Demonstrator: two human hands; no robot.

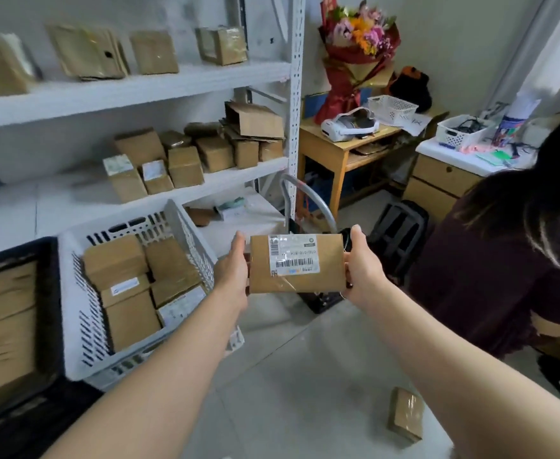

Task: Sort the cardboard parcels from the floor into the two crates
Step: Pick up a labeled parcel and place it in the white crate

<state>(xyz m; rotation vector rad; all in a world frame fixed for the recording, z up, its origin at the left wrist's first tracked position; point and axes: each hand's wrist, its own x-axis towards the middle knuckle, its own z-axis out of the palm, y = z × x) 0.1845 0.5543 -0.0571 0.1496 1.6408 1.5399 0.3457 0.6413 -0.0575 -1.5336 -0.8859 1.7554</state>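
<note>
I have my left hand (230, 271) and right hand (363, 266) gripping a labelled parcel (296, 263) between their fingers, white crate (185, 226) left of them.

Straight ahead of you stands a white metal shelf rack (293, 94), its upright post punched with holes. Right of it, a wooden bench (334, 144) carries a red-wrapped bouquet (358, 38), a white headset (349, 125) and a white lattice basket (392, 109). Further right, a drawer unit (437, 183) bears a second basket (460, 130). A person in a dark purple top (503, 276) is close on your right. Between them and the bench sits something black (397, 226), perhaps a stool.
</note>
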